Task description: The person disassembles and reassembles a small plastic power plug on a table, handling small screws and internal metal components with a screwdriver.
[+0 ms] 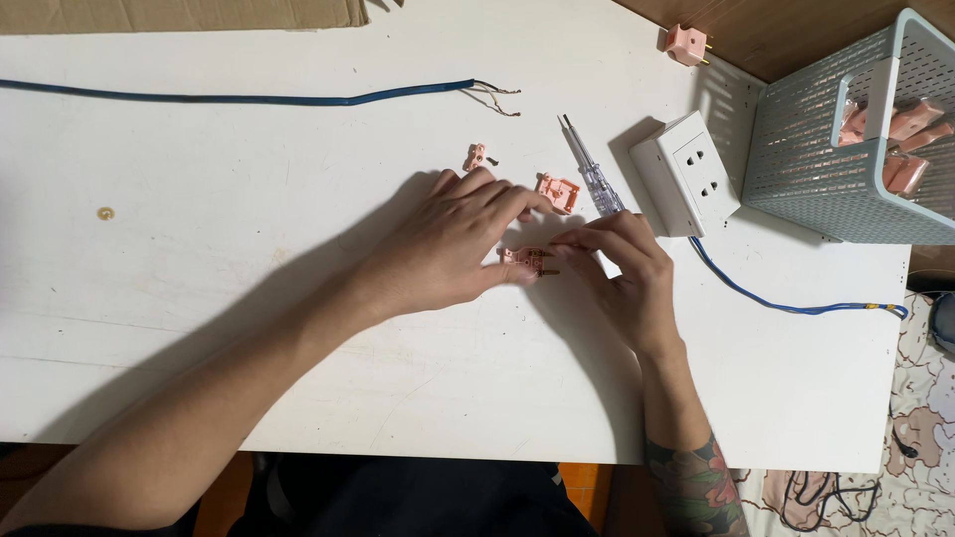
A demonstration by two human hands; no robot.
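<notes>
Plug half [527,261] | small, pink, opened, metal prongs showing | both hands, left [448,244], right [622,264], pinching it on table [199,328]

A white counter [199,328] fills the view under even light. Cardboard [179,14] lies along its far edge. Brown wood flooring [786,30] shows beyond, and patterned fabric [930,418] at right.

The surface [199,328] is showing plain white. Pale pink plug parts [527,260] are lying between the hands, with a matching pink shell [558,192] at twelve o'clock of them. A blue cable [239,97] is running at ten o'clock. The socket box [686,171] is showing white, the latticed basket [826,159] grey-blue at two o'clock.
</notes>
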